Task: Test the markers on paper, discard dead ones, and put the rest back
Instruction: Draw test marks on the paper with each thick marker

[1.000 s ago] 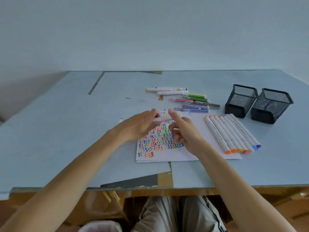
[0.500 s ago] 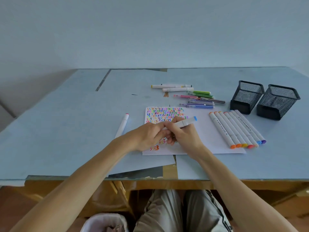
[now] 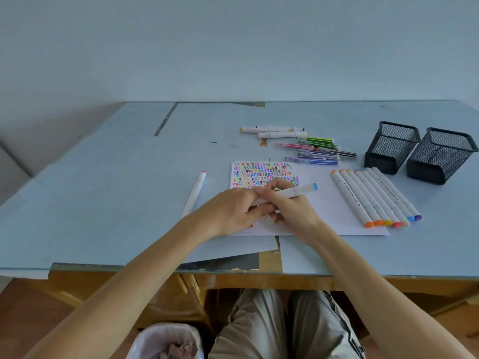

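Head view. Both hands meet over the sheet of paper (image 3: 324, 216), which lies flat on the tabletop (image 3: 103, 203). The right hand (image 3: 293, 211) holds a white marker with a blue cap (image 3: 298, 190); its fingers (image 3: 269, 189) are curled round the barrel, with the capped end pointing up and to the right, clear of the hand. The left hand (image 3: 233, 211) has its fingers curled round the opposite end of the same marker (that end is hidden, so whether it is capped cannot be told). The upper left part of the paper carries rows of coloured test squiggles (image 3: 261, 172).

A row of white markers (image 3: 373, 195) lies side by side on the right part of the paper, coloured caps toward the person. A single white marker with a red end (image 3: 195, 193) lies on the tabletop just left of the paper. A loose group of thin coloured pens (image 3: 316, 151) and three white markers (image 3: 274, 130) lie beyond the paper. Two black mesh holders (image 3: 417, 151) stand side by side at the right. A waste bin (image 3: 166, 340) sits on the floor below the tabletop edge.
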